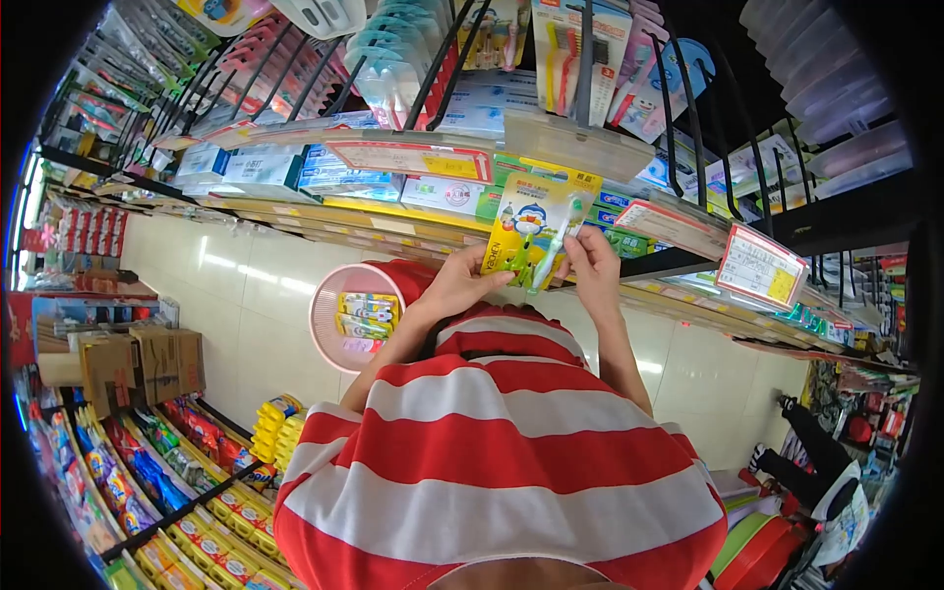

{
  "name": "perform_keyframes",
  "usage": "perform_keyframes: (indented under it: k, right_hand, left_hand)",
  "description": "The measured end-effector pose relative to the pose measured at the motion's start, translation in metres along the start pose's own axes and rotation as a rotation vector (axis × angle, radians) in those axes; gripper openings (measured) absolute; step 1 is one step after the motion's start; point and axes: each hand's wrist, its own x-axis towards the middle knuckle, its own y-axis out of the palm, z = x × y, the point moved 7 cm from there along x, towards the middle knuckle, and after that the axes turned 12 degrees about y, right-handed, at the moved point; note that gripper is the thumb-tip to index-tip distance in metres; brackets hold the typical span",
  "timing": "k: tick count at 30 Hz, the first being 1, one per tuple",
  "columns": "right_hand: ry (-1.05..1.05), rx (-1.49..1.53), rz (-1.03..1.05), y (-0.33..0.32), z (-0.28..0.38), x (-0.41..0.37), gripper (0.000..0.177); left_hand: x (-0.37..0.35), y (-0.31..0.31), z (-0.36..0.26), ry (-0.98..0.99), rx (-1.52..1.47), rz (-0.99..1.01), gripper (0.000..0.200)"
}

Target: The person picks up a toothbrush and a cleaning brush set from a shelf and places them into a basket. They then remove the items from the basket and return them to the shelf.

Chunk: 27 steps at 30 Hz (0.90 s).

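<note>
A yellow toothbrush pack [531, 226] with a cartoon penguin on its card is held up in front of the shelf. My left hand [462, 283] grips its lower left edge, thumb across the front. At the right edge of the pack, my right hand [593, 264] pinches it with thumb and fingers. Through the clear front a pale toothbrush and green parts show. Behind the pack, toothpaste boxes [440, 194] line the shelf. Below and left of my left arm stands a pink basket [317, 320] with several toothbrush packs [366, 317] in it.
Metal hooks [678, 128] with hanging toothbrush packs jut out above the shelf. Price tags [762, 265] run along the shelf edge. Cardboard boxes [167, 364] stand at the left, above racks of bagged goods [147, 467]. Another person [811, 462] is at the lower right.
</note>
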Motion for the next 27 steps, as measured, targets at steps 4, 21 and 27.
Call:
perform_keyframes:
  k: [4, 21, 27]
  right_hand:
    - [0.018, -0.088, 0.033, 0.009, 0.012, 0.011, 0.012]
    - [-0.227, -0.16, 0.122, 0.062, 0.07, 0.037, 0.008]
    - [-0.32, -0.218, 0.134, 0.069, 0.065, 0.027, 0.006]
  left_hand:
    - [0.0, -0.01, 0.0, -0.047, -0.091, -0.089, 0.029]
    - [0.006, -0.06, -0.028, 0.236, -0.183, -0.326, 0.025]
    - [-0.001, -0.059, -0.023, 0.235, -0.144, -0.322, 0.031]
